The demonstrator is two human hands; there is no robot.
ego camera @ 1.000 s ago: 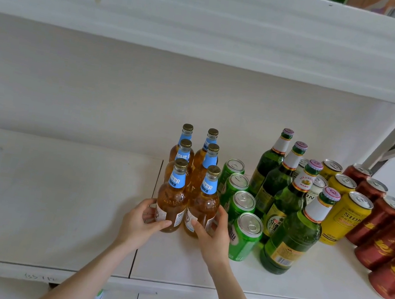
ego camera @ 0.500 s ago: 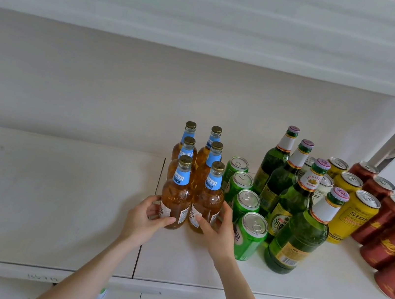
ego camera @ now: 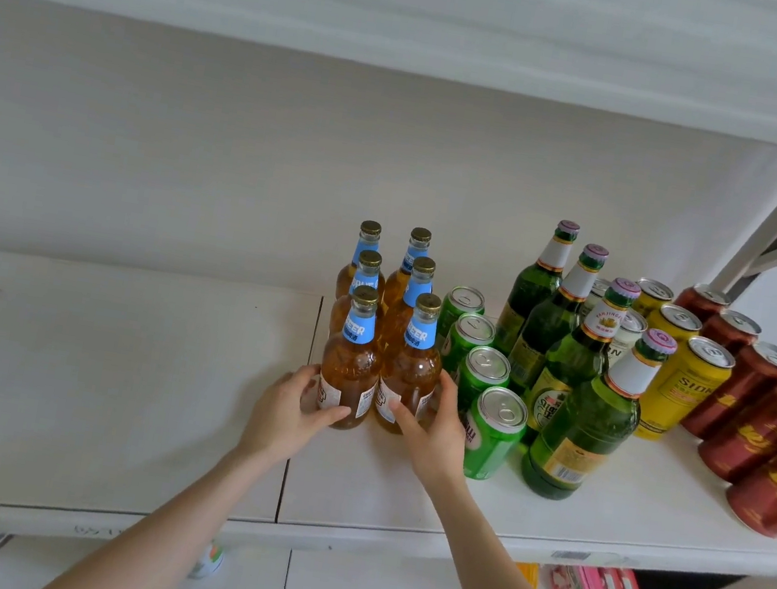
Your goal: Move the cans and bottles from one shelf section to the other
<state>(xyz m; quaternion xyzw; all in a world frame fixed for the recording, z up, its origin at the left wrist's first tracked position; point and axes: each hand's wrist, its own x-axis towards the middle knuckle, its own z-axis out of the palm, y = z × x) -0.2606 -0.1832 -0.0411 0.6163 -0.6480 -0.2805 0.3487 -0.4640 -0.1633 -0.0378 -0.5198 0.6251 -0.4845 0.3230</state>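
White boards made up the shelf (ego camera: pixel 108 377). A thin dark seam (ego camera: pixel 300 407) split it into a left part and a right part.

In the head view, six amber bottles (ego camera: pixel 368 276) with blue neck labels and gold caps stood up straight in two lines of three. They were on the right part, just beside the seam. The left part lay at 9 o'clock from them.

The left hand (ego camera: pixel 286 410) held the front left amber bottle (ego camera: pixel 351 364). Its thumb lay across the low label and its fingers curled round the bottle's left side. The right hand (ego camera: pixel 436 429) held the front right amber bottle (ego camera: pixel 411 364). Its thumb was on the label and its fingers curled round the right side. Both bottles stood on the board, close side by side.

At 3 o'clock from the amber bottles stood a line of four green cans (ego camera: pixel 493 438). The front one was just beside the back of the right hand. Further out at 3 o'clock stood four green glass bottles (ego camera: pixel 581 431), then yellow cans (ego camera: pixel 684 392), then red cans (ego camera: pixel 757 429) near the shelf's right end.

Another white shelf (ego camera: pixel 421 9) hung over it all at 12 o'clock. At 5 o'clock, on a lower shelf, lay some pink packs (ego camera: pixel 590 583).
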